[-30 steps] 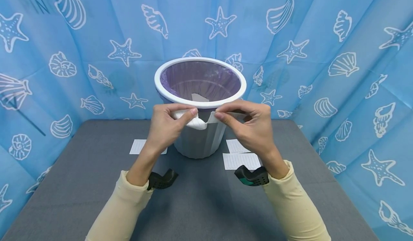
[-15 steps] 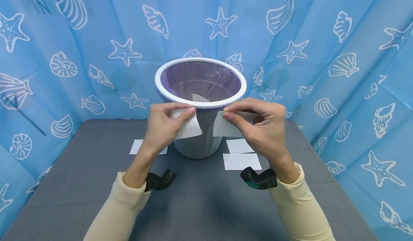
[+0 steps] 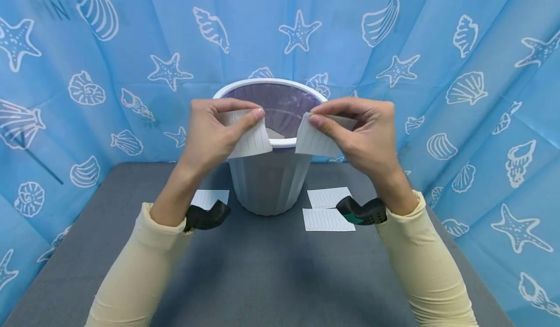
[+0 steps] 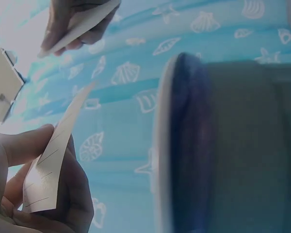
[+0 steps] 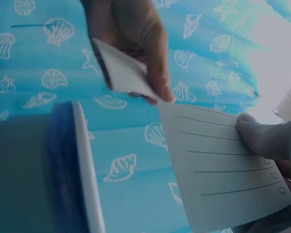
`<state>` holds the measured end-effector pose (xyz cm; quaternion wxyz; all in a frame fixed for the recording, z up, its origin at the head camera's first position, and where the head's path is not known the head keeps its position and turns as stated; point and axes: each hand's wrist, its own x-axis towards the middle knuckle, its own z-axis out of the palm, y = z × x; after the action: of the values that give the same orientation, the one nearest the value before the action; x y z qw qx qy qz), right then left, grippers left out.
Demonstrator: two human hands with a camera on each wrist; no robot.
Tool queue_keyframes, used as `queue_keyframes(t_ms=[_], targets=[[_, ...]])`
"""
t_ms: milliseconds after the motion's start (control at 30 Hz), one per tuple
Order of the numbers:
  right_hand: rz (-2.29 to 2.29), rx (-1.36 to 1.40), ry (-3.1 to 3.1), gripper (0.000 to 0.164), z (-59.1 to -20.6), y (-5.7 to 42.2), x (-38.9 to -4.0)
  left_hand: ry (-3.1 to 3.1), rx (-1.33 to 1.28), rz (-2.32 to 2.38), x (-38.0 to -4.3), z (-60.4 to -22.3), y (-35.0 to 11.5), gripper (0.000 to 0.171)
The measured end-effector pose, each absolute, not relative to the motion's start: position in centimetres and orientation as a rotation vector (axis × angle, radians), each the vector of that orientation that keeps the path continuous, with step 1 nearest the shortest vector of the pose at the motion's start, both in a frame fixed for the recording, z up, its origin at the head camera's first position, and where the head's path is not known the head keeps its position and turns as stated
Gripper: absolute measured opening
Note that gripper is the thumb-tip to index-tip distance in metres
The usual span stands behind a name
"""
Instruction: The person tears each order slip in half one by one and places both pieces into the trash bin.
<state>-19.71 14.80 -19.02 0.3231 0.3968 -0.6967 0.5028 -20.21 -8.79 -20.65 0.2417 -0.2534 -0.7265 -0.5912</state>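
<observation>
My left hand [image 3: 214, 135] pinches a torn piece of lined paper [image 3: 252, 141] between thumb and forefinger. A second lined piece [image 3: 316, 140], with small checkboxes showing in the right wrist view, is pinched by my right hand [image 3: 365, 130]. The two pieces are apart, with a gap between them. Both hang just in front of the near rim of a grey trash bin [image 3: 269, 186], at about rim height. Its rim [image 3: 284, 143] is white, and a purple liner [image 3: 280, 98] covers the inside. A whitish paper scrap [image 3: 274, 133] shows inside the bin, partly hidden.
On the grey table [image 3: 262, 268], two lined paper slips, one farther back [image 3: 325, 197] and one nearer [image 3: 325, 219], lie right of the bin. Another slip [image 3: 212, 198] lies to its left, partly behind my left wrist. A blue shell-print curtain [image 3: 245, 25] hangs behind.
The paper, joined or overlapping at first, is now two separate pieces. Both hands have moved apart and then up, from below the bin's rim to its level.
</observation>
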Motion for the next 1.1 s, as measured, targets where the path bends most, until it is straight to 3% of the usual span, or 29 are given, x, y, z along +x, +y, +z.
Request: queue_keyframes(t_ms=[400, 700, 1100], targets=[[1.536, 0.912, -2.057, 0.012, -14.6, 13.6, -23.3, -2.132, -0.601, -1.561, -23.4, -15.3, -8.7, 0.024], [1.544, 0.901, -2.183, 0.017, -14.5, 12.4, -28.4, -2.333, -0.473, -1.535, -26.6, -13.9, -8.1, 0.024], [1.364, 0.761, -2.389, 0.021, -13.3, 11.5, -31.2, -2.508, -0.374, -1.488, -29.6, -12.4, -7.5, 0.027]])
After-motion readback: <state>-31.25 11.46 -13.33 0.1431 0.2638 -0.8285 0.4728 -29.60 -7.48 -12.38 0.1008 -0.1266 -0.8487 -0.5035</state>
